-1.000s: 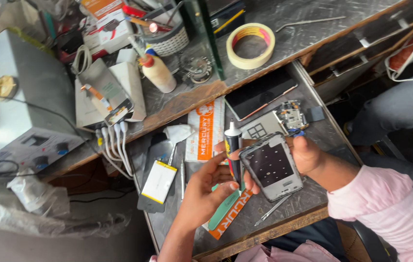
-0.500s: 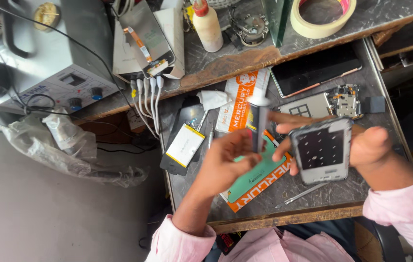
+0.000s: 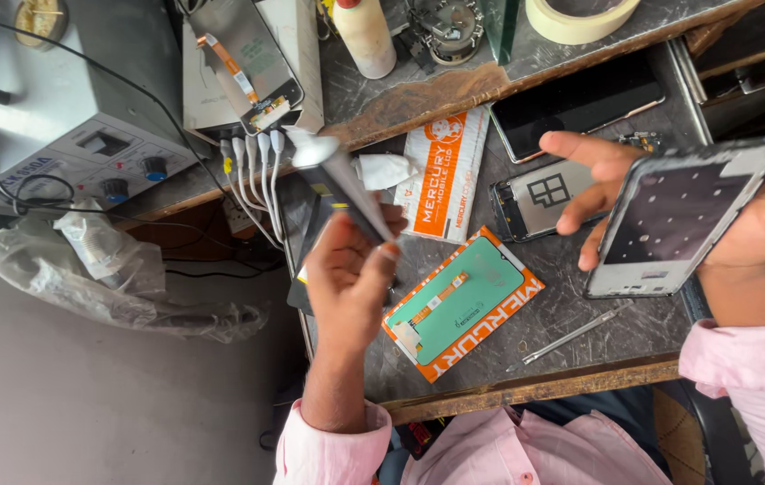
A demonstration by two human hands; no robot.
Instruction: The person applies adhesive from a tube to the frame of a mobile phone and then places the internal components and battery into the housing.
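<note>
My left hand [image 3: 351,278] is raised over the left part of the worktop and grips a dark tube with a white cap [image 3: 338,180], cap pointing up and left. My right hand [image 3: 764,224] holds a grey phone frame [image 3: 679,220] at the right, inner side facing me, with the fingers spread behind its left edge. Between the hands, a green display panel on an orange package [image 3: 463,301] lies flat on the worktop. Thin metal tweezers [image 3: 575,332] lie just right of it.
An opened phone body [image 3: 540,198], a black phone [image 3: 575,103], a white-and-orange packet [image 3: 441,171] and a tissue [image 3: 382,169] lie further back. On the raised shelf stand a grey power supply [image 3: 68,117], a bottle [image 3: 364,36] and a tape roll [image 3: 580,13]. White cables [image 3: 252,171] hang at left.
My left hand has pulled the tube away from the phone frame, up and to the left. My right hand has carried the frame to the right and closer to the camera.
</note>
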